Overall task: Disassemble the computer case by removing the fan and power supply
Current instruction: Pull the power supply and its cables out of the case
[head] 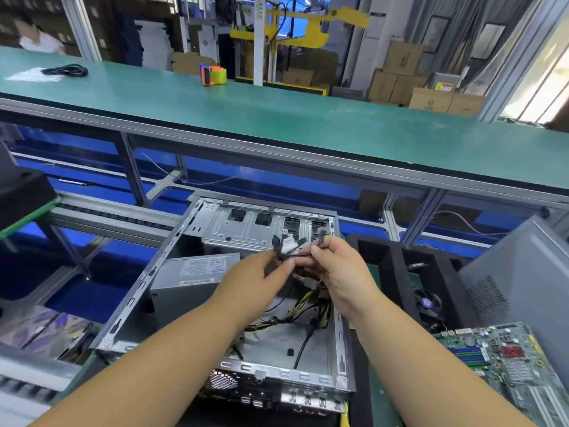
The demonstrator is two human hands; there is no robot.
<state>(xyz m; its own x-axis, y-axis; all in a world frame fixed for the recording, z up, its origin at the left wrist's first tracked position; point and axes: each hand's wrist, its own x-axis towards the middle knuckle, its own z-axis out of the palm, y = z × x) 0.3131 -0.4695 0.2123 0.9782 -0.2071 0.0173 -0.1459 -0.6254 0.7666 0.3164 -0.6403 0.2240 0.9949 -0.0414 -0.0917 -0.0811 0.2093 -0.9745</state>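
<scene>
The power supply point(192, 283) sits in the far-left corner of the open case point(221, 291), label side up, its long axis running left to right along the case's left wall. Its cables point(295, 315), yellow and black, leave its right side, cross the case floor and rise to a bundle of connectors point(289, 245) held above the drive cage point(264, 229). Both hands meet at this bundle. The left hand point(258, 272) lies directly over the right edge of the supply, its grip partly closed, thumb and fingers pinching the cables just below the connectors. The right hand point(335, 269) is to the right of the bundle, its grip curled round the same cables. The supply therefore lies below and to the left of both grips, and the left hand is the nearer one. Judged from this layout, the cable gathering step is in hand and the supply is not yet lifted out. Whether its screws remain cannot be told. A motherboard point(505, 365) lies on the worktop point(381, 405) right of the case, beside a black tray point(397, 260) holding a fan point(426, 303).
</scene>
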